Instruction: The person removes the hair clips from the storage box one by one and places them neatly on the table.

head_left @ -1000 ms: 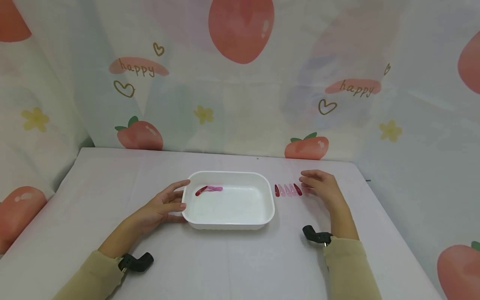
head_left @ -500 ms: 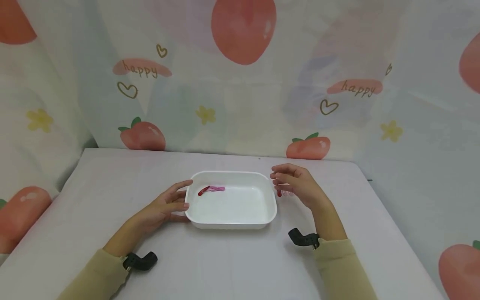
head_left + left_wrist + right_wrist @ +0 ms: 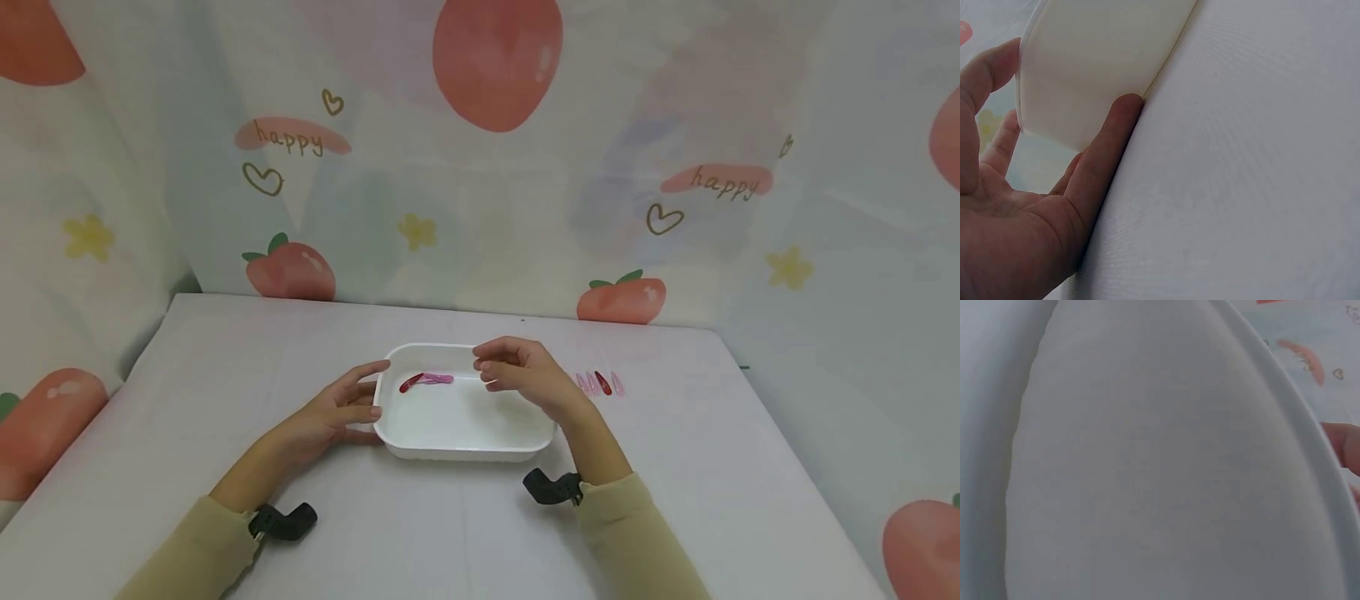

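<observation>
Patterned cloth [image 3: 480, 208] hangs behind a tray [image 3: 450, 423] the right hand [image 3: 525, 369] partly hides.

Right hand [image 3: 525, 372]: blocks the far right corner of the tray [image 3: 465, 455]; whether its fingers hold anything, I can't tell.
Pink clips [image 3: 437, 379]: toward the tray's left edge, too small to count.
Clip row [image 3: 603, 383]: off the tray's right edge; anything behind the wrist is hidden.
Sleeves [image 3: 641, 533]: both cut off.
</observation>
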Motion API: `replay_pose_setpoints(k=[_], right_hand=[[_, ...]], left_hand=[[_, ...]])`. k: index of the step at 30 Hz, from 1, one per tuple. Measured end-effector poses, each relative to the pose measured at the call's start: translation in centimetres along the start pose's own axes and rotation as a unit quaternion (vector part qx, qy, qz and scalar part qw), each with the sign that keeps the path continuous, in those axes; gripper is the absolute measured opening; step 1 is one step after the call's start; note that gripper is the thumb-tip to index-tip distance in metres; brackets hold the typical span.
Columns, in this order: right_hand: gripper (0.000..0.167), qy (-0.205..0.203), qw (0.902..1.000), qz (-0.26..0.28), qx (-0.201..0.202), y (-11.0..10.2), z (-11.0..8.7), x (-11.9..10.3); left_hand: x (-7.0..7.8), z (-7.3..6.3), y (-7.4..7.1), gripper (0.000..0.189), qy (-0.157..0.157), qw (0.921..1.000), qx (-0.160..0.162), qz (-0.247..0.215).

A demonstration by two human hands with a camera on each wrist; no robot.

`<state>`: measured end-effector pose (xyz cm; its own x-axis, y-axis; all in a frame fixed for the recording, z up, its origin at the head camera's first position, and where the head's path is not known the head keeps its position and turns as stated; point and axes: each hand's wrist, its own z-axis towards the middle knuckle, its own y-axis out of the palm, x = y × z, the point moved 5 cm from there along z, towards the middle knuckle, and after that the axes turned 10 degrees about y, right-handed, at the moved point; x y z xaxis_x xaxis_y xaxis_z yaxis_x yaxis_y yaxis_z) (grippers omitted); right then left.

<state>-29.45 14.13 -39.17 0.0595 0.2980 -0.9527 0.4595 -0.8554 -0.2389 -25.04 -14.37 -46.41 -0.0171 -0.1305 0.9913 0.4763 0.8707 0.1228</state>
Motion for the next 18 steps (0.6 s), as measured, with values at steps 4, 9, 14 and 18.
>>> replay_pose_setpoints(k=[4, 9, 14, 18], right_hand=[[0.037, -0.007, 0.9999, 0.002, -0.011, 1.9, 1.0, -0.8], [0.038, -0.013, 0.9995, 0.017, -0.022, 3.6, 2.0, -1.7], [0.038, -0.004, 0.9993, 0.034, -0.013, 4.5, 2.7, -1.5], [0.037, 0.011, 0.9999, 0.011, -0.001, 5.3, 2.9, -0.6]], left_hand=[[0.0, 0.0, 0.0, 0.072, 0.000, 1.0000, 0.001, 0.000], [0.2, 0.0, 0.0, 0.071, -0.004, 0.9999, 0.011, 0.006], [0.3, 0.0, 0.1, 0.070, -0.007, 0.9999, 0.009, 0.008], [0.2, -0.1, 0.0, 0.072, -0.008, 0.9999, 0.006, 0.004]])
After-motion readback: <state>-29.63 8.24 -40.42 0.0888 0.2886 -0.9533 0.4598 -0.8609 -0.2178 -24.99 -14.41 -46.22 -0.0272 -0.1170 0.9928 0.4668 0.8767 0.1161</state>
